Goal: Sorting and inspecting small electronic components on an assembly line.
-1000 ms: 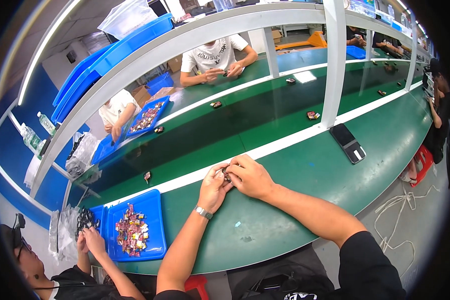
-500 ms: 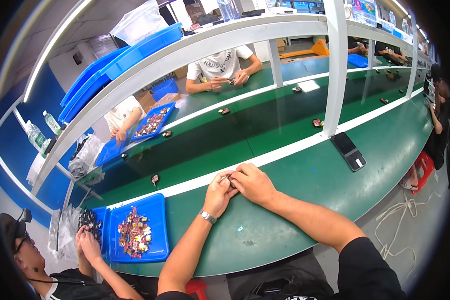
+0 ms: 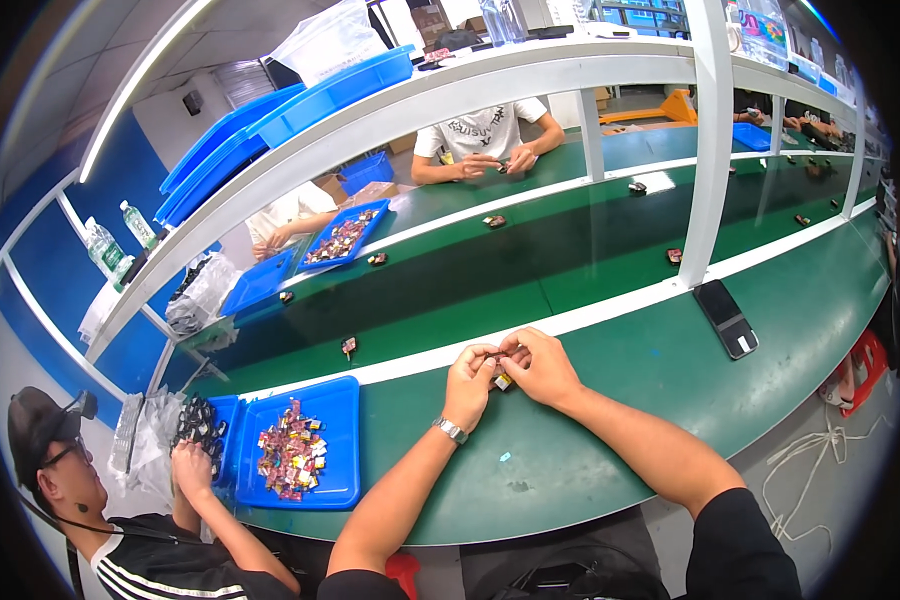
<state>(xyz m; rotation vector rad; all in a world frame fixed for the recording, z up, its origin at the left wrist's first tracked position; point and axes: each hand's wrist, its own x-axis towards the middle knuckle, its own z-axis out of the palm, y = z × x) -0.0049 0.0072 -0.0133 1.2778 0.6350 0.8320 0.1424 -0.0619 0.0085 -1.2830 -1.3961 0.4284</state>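
Close together over the green bench, my left hand point(image 3: 469, 388) and my right hand point(image 3: 542, 370) pinch a small part from both sides. That part point(image 3: 502, 380) shows a yellow and white patch below my fingers and something dark between my fingertips; its exact kind is too small to make out. Left of my left forearm, a blue tray point(image 3: 348, 440) holds a heap of small pieces point(image 3: 292, 452) in dark red, yellow and white. Similar small pieces, such as one point(image 3: 349, 346) beyond the white rail, lie spaced along the green belt.
A black phone point(image 3: 725, 318) lies on the bench to the right, by a white upright post point(image 3: 708, 150). At the left, a co-worker's hand point(image 3: 191, 468) is at a pile of black parts point(image 3: 200, 422). Across the belt, a person in a white shirt point(image 3: 475, 135) handles a small piece.
The whole view has shifted, so the bench appears farther right. Between my hands, the small part now shows its yellow and white side. The co-worker at the left has lowered their hands slightly.
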